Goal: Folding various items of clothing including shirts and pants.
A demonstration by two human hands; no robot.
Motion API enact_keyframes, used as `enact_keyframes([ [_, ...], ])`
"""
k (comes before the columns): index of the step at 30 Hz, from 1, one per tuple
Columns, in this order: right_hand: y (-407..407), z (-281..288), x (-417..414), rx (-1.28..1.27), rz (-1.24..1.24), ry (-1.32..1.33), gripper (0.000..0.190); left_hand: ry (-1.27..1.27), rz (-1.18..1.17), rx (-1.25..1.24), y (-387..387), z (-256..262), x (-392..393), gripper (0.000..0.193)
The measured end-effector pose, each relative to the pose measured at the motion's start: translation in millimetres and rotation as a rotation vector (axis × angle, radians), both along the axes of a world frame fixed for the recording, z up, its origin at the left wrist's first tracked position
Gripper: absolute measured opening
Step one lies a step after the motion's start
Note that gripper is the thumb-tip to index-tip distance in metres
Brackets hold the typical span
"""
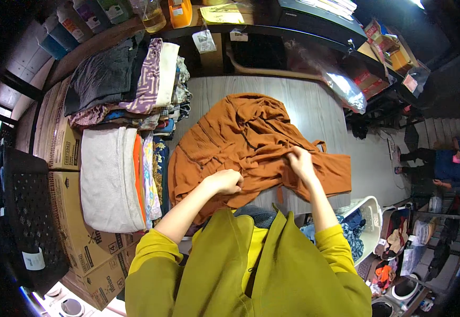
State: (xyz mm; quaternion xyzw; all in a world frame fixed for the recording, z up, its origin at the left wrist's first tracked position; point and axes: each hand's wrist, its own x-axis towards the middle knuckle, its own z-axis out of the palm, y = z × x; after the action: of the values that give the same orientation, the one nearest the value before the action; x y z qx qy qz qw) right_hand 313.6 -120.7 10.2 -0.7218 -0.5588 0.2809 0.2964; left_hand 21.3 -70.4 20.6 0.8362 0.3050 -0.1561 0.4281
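Observation:
A rust-brown garment (230, 138) lies bunched and wrinkled across the grey wood-grain table (317, 99), with a long flat part reaching to the right edge. My right hand (302, 162) pinches a fold of its cloth near that part. Lower left of it, my left hand (226, 181) is curled on the garment, its fingers closed at the cloth; whether they grip a fold is hard to see. To the left of the garment stand stacks of folded clothes, among them a light grey folded cloth (109, 178) and a dark grey one (103, 73).
Cardboard boxes (83, 222) and a black perforated basket (28, 206) stand at left. At lower right is a white laundry basket (372, 222) of clothes. A shelf beyond the table holds bottles and an orange tape dispenser (180, 14). Another person (447, 162) stands at far right.

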Motion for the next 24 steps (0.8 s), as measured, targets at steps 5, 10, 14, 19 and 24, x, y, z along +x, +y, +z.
enact_keyframes([
  [5, 7, 79, 0, -0.07, -0.128, 0.61, 0.018, -0.428, 0.428, 0.578, 22, 22, 57, 0.059],
  [10, 4, 156, 20, 0.094, -0.007, 0.413, 0.013, -0.11, 0.401, 0.453, 70, 50, 97, 0.036],
  [14, 25, 161, 52, 0.188, -0.116, 0.324, 0.012, -0.493, 0.655, 0.604, 93, 87, 65, 0.034],
  [19, 54, 133, 17, 0.637, -0.033, -0.292, 0.01, -0.618, 0.568, -0.412, 92, 121, 71, 0.034],
  [24, 36, 143, -55, 0.035, 0.032, 0.35, 0.029, -0.798, 0.642, -0.612, 72, 135, 75, 0.046],
])
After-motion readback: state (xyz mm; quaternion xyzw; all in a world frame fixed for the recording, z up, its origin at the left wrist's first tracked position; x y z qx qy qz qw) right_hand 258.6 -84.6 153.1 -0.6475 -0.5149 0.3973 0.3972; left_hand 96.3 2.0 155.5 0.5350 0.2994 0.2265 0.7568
